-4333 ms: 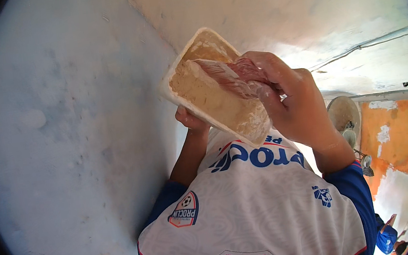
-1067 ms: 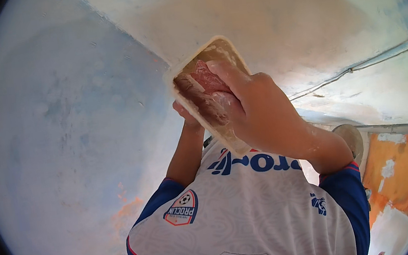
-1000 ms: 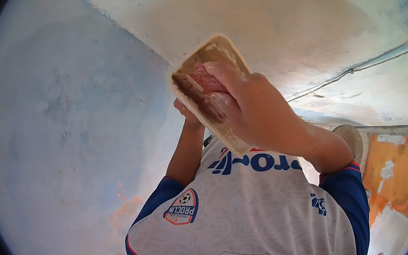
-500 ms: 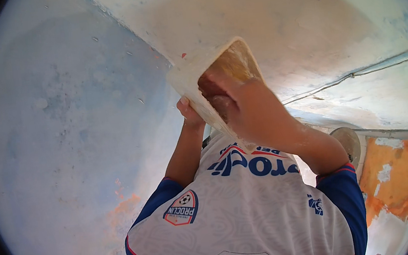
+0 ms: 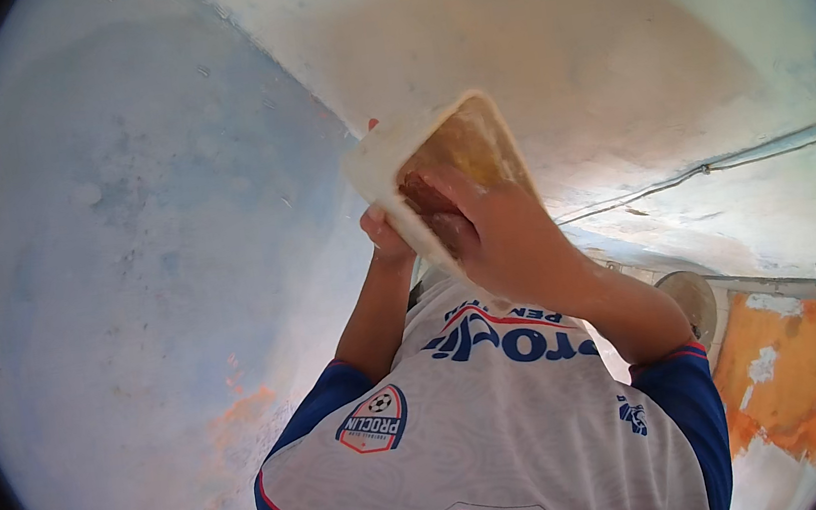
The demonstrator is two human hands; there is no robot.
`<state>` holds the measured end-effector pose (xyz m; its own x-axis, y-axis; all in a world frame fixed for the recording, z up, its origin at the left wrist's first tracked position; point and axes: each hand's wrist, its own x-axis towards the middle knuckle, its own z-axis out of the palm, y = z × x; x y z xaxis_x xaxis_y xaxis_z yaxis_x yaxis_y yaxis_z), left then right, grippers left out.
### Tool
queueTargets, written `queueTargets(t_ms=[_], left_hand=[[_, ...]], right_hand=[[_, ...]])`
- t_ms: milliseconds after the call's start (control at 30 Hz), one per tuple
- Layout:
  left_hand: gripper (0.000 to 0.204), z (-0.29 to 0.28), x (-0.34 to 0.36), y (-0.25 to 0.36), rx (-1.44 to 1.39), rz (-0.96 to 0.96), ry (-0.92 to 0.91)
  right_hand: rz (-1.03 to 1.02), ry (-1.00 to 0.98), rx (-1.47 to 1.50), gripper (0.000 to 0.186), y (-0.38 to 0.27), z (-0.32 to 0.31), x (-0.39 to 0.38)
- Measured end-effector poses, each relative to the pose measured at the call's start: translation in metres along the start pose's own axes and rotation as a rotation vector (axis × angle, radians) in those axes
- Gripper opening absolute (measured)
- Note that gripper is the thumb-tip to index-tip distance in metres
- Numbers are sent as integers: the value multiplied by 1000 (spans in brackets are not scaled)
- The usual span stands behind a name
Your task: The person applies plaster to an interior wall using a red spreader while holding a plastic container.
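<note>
My left hand (image 5: 386,231) grips the left side of a pale, rectangular tub (image 5: 373,170) with rounded corners. Its thumb lies along the near side, while a fingertip shows past the far edge. The tub is tilted, its mouth facing up and to the right; the inside looks brown and yellowish. My right hand (image 5: 498,230) reaches over the near rim into the tub, with bent fingers pressed together. The fingertips are in shadow against the inner wall, so whatever they hold or touch is hidden.
A bluish, patchy wall (image 5: 124,237) fills the left side, meeting a pale surface (image 5: 553,27) along a diagonal seam. A thin cable (image 5: 705,169) runs across at right. Lower right is an orange, peeling patch (image 5: 813,360) beside a round, greyish-brown object (image 5: 690,301).
The tub and both hands have shifted slightly down in the picture. My right hand remains inside the tub, its fingers a little lower, and my left hand keeps its grip.
</note>
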<state>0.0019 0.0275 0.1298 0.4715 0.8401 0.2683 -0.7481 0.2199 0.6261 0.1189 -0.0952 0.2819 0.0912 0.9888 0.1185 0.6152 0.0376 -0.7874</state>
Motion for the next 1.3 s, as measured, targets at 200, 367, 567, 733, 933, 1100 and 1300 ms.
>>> queueTargets(t_ms=[200, 367, 567, 733, 933, 1100, 1300], left_hand=[[93, -60, -12, -16, -187, -91, -46], [78, 5, -7, 15, -408, -179, -173], [46, 29, 9, 41, -101, -486, -35], [48, 39, 32, 37, -457, -384, -264], [71, -40, 20, 25, -486, -364, -80], [82, -71, 10, 10, -565, -523, 200], [81, -98, 12, -24, -608, -434, 54]], right_hand=[[34, 83, 7, 44, -6, -22, -5], [-20, 260, 111, 41, -18, -42, -18], [-13, 243, 187, 38, -26, -25, -2], [-53, 329, 269, 42, -23, -12, 3], [65, 400, 320, 42, -4, 4, 14], [42, 344, 162, 40, 5, 27, 19], [66, 432, 49, 40, 28, 50, 20]])
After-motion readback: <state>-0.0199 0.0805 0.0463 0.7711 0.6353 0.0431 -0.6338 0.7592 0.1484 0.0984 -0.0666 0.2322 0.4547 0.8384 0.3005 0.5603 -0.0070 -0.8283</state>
